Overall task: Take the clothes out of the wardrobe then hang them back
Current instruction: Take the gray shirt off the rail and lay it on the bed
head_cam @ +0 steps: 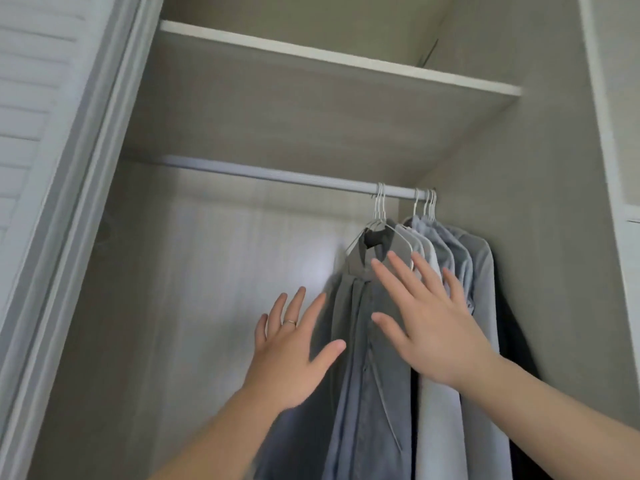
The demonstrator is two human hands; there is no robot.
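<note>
Several shirts hang on white wire hangers at the right end of the wardrobe's rail. The nearest is a grey shirt; behind it hang a white shirt and pale blue ones. My left hand, with a ring on one finger, is raised with fingers spread at the grey shirt's left edge. My right hand is spread flat in front of the grey shirt's shoulder and the white shirt. Neither hand grips anything.
A shelf spans the wardrobe above the rail. A louvred sliding door stands at the left. The wardrobe's right side wall is close beside the shirts. The rail's left part carries no hangers.
</note>
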